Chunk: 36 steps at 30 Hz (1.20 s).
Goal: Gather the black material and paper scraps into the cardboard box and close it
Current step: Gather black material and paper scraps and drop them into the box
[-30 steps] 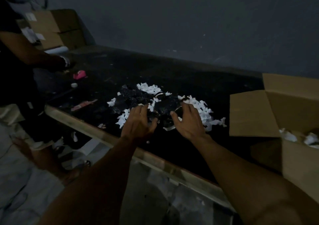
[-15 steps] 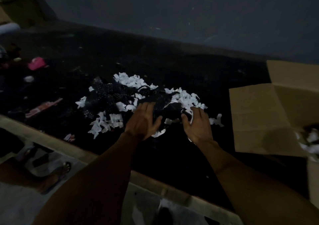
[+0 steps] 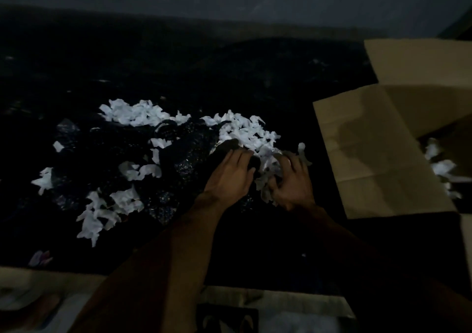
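A heap of black glittery material (image 3: 132,154) mixed with white paper scraps (image 3: 242,131) lies on the dark table. My left hand (image 3: 229,177) rests on the right end of the heap, fingers curled over a piece of the black material. My right hand (image 3: 291,179) is beside it, fingers curled round a bunch of paper scraps and black bits. The open cardboard box (image 3: 378,154) stands just right of my hands, its flaps spread. Some white scraps (image 3: 439,166) lie inside it.
The dark table (image 3: 178,72) runs back to a grey wall. Its pale front edge (image 3: 38,276) crosses the bottom left. A small pinkish scrap (image 3: 39,257) lies near that edge. Floor and sandals show below.
The view has moved closer and to the right. Both hands have slid right along the heap towards the box and have closed on scraps and black material.
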Tool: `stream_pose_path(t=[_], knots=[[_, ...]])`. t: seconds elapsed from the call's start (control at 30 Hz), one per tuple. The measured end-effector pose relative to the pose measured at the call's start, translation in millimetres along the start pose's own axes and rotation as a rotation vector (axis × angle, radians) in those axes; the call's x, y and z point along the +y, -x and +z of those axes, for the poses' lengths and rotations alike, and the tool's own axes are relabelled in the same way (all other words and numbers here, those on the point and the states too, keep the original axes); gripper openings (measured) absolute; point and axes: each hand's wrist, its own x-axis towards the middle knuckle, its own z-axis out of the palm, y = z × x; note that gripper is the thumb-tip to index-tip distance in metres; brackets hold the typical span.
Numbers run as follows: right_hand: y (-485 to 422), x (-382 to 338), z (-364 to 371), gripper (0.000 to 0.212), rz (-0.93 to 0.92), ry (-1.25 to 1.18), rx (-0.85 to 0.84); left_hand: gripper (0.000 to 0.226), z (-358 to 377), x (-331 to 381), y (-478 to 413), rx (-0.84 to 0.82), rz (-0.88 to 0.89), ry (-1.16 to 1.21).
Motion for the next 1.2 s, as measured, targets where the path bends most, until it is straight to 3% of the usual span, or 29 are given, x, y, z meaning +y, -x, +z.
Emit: stream_pose_path(t=[0.07,0.23,0.33,0.43,0.53,0.67,0.83,0.93,1.1,1.2], knots=[[6,9,9,0.068,-0.012,-0.001,0.000,0.053,11,-5,2,-0.082,0.064,0.007],[3,26,17,0.087,-0.126,0.143,-0.040,0.120,21,-30,-5,-0.327,0.106,-0.192],[-13,23,14,0.109,-0.162,0.204,-0.137,0.134,20,-36,-20,-0.401,0.085,-0.261],[-28,33,25,0.121,-0.132,0.134,-0.330,0.120,23,-46,-27,-0.497,0.034,-0.193],[-34,33,34,0.100,-0.165,0.126,-0.386,0.091,30,-54,-17,-0.441,0.027,-0.149],[-26,21,41,0.062,-0.256,0.045,-0.170,0.055,39,-56,-5,-0.266,0.062,-0.156],[-20,24,45,0.052,-0.188,-0.015,-0.126,0.027,40,-56,-7,-0.156,0.133,-0.280],[-19,21,45,0.044,-0.109,-0.056,-0.145,0.030,35,-52,-9,-0.196,0.100,-0.350],[-17,8,40,0.042,0.088,-0.194,-0.181,0.055,33,-47,-6,-0.285,-0.098,-0.180],[-10,5,44,0.042,0.021,-0.110,-0.170,0.057,34,-42,-1,-0.279,-0.153,-0.259]])
